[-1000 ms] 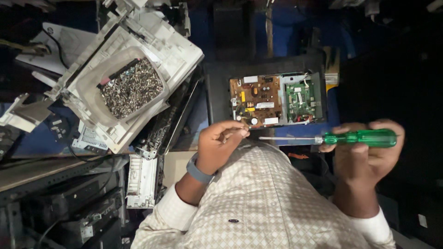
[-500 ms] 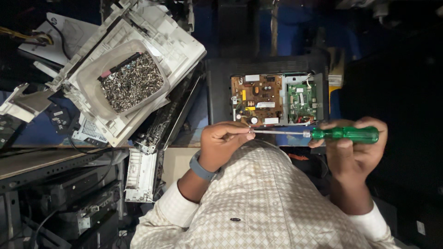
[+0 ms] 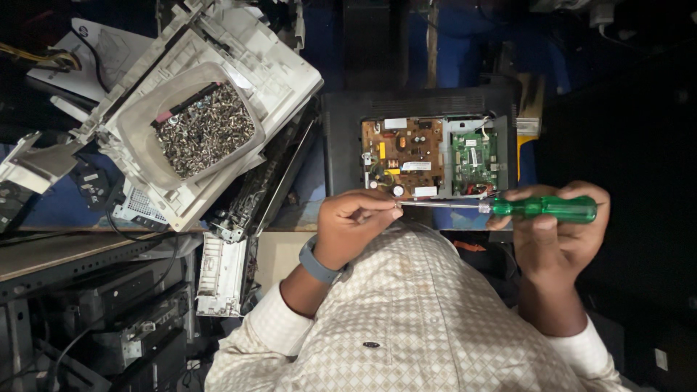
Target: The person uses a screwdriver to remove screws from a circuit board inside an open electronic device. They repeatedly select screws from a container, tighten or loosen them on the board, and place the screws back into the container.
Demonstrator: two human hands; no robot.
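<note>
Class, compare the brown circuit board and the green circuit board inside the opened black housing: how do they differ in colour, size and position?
The brown circuit board is orange-brown; the green circuit board is bright green. The brown circuit board is wider and larger than the green circuit board. The brown circuit board lies on the picture's left, nearer the left hand; the green circuit board lies above the screwdriver. Both lie flat in the black housing.

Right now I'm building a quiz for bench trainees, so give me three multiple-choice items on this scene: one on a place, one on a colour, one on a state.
1. Where is the heap of small metal screws?
A in the white plastic housing
B on the circuit board
C in the lap

2. What colour is the screwdriver's plastic handle?
A red
B green
C yellow

3. What does the left hand do?
A lies flat
B pinches at the screwdriver's metal tip
C grips a cable

A: screws fill the housing.
B: green in the right hand.
B: fingers meet at the tip.
</note>
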